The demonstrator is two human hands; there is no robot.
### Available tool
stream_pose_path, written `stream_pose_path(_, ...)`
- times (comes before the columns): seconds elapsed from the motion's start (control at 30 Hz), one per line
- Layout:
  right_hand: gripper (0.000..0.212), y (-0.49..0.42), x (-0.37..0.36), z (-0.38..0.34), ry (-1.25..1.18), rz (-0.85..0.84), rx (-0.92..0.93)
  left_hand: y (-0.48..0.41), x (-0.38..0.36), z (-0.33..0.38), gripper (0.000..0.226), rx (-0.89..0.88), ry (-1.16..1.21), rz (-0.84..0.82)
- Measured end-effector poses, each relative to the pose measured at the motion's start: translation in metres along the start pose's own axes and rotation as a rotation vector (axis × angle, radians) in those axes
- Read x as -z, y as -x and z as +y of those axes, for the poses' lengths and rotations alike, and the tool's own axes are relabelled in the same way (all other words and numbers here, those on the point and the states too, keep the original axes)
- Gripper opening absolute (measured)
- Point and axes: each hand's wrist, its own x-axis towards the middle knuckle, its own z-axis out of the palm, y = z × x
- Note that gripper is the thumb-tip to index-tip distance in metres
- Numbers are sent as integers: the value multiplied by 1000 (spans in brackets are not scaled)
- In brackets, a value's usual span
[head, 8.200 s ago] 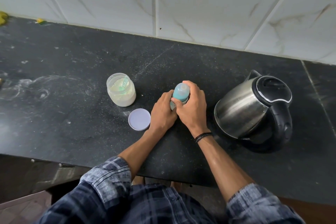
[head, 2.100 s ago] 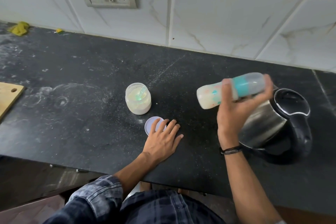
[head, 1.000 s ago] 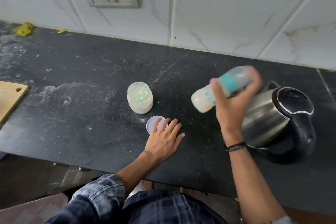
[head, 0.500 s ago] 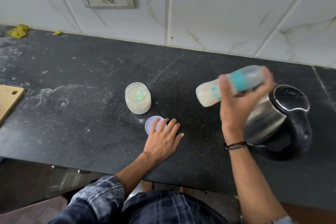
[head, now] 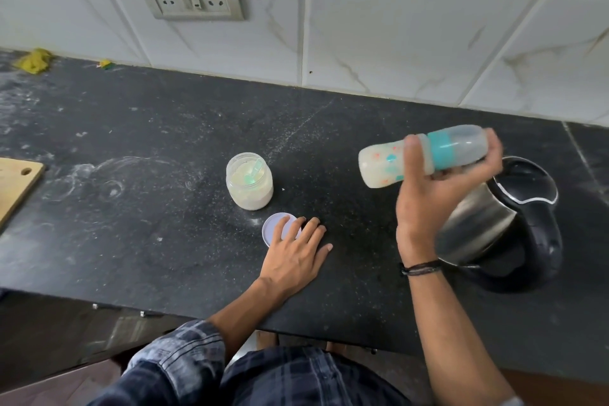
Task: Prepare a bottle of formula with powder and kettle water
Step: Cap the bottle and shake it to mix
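Capped bottle (head: 421,155) of milky liquid gripped sideways in curled right hand (head: 435,194) above tabletop (head: 131,241), beside kettle (head: 507,227), left hand (head: 293,254) laid flat, fingers spread, overlapping lid (head: 275,229), open powder jar (head: 249,180) just behind

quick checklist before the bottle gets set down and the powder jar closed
1. Cap on the bottle: teal collar and clear cap seated - ok.
2. Grip: right hand wraps the bottle, held sideways above the counter - ok.
3. Powder dissolved: contents look milky, lumps not visible either way - cannot tell.
4. Jar closed: open, scoop inside - not ok.
5. Lid within reach: flat on the counter, left hand resting on it - ok.
6. Kettle lid shut - ok.
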Motion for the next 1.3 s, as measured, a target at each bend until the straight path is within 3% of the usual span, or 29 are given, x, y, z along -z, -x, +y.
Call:
stream_pose_path(0.1, 80, 2, 1, 8, 152, -177, -37, 2, 0, -1, 45, -5, -1, -2)
stream_pose_path(0.23, 82, 2, 1, 1, -18, 17, 13, 0, -1, 1, 45, 10, -3, -3)
stream_pose_path(0.37, 77, 0, 0, 6, 143, -162, -29, 2, 0, -1, 44, -2, 4, 5)
stream_pose_path(0.5, 77, -1, 2, 6, 7, 29, -7, 0, -1, 0, 45, 7, 0, -3)
stream_pose_path(0.63, 72, -2, 2, 12, 199, -229, -101, 2, -2, -1, 45, 2, 10, -13)
stream_pose_path(0.77, 75, -3, 1, 7, 24, -20, -70, -1, -1, -1, 45, 9, 13, -38)
stream_pose_path(0.87, 77, -3, 0, 9, 163, -148, -67, 2, -2, -1, 46, 6, 10, -53)
stream_pose_path(1.0, 76, -3, 5, 9, 25, 16, -12, -1, -2, 0, 45, 16, 8, -39)
stream_pose_path(1.1, 74, -2, 3, 10, 150, -144, -31, 2, -1, -1, 45, 15, 3, -29)
stream_pose_path(1.23, 74, 3, 8, 6, 40, 18, 40, -1, 0, 0, 45, 17, 5, -37)
stream_pose_path(1.3, 77, -2, 5, 5, 48, -17, 32, 0, 0, 0, 45, 17, 6, -42)
